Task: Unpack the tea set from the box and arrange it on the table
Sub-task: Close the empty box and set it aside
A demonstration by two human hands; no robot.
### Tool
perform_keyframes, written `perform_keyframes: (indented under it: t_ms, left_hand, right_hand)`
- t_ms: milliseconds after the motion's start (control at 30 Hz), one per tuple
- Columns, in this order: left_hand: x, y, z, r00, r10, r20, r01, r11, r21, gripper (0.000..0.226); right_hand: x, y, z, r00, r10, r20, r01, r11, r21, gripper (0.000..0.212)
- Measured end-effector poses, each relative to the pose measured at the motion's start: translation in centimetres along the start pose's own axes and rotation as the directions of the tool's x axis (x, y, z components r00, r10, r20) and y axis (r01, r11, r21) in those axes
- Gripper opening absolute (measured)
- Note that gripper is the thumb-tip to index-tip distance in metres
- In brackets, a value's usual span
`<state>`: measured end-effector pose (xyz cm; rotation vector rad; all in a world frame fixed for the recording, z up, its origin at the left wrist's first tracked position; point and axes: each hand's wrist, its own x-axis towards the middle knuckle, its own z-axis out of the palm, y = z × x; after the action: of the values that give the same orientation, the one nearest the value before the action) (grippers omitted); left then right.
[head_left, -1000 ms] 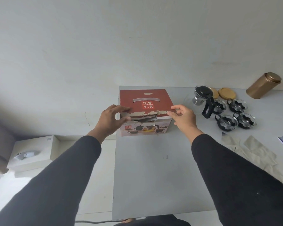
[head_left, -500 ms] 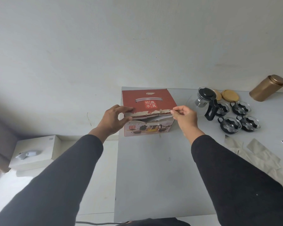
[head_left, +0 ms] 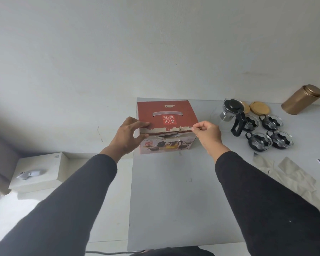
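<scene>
Both hands grip the red box — left, right — its front lid edge torn.

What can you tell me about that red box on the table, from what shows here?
The red box is cardboard, with a red lid bearing Chinese characters and a flat carry handle, and a pale front printed with pictures of a tea set. Its front lid edge is torn and ragged. It stands upright near the far left corner of the grey table. The left hand grips its left front corner; the right hand pinches the lid edge at the right front corner. The lid looks barely lifted.
</scene>
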<state>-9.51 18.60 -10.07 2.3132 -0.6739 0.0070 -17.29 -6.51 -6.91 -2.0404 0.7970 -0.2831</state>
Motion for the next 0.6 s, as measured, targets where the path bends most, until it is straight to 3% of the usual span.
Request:
perform_keyframes:
  t_ms: [133,267,467,600]
  left_hand:
    - [0.0,0.0,0.3,0.999,0.019,-0.039,-0.019,1.000,0.023,0.039]
    - [-0.2,0.1,0.4,0.998,0.027,-0.058,-0.025,0.999,0.025,0.036]
    - [-0.5,0.3,0.9,0.995,-0.002,-0.098,0.004,1.000,0.019,0.035]
    - [-0.4,0.3,1.0,0.995,-0.019,-0.097,0.020,1.000,0.011,0.034]
  right_hand:
    - [-0.1,-0.1,0.3,0.998,-0.059,-0.016,0.056,0.992,-0.116,0.008]
    - [-0.3,0.5,0.7,0.963,-0.269,0.005,0.259,0.922,-0.286,0.003]
    - [-1.5,1.1,1.2,0.750,-0.634,0.189,0.655,0.671,-0.348,0.023]
    - [-2.0,1.9,2.0,0.601,-0.755,0.261,0.761,0.441,-0.476,0.026]
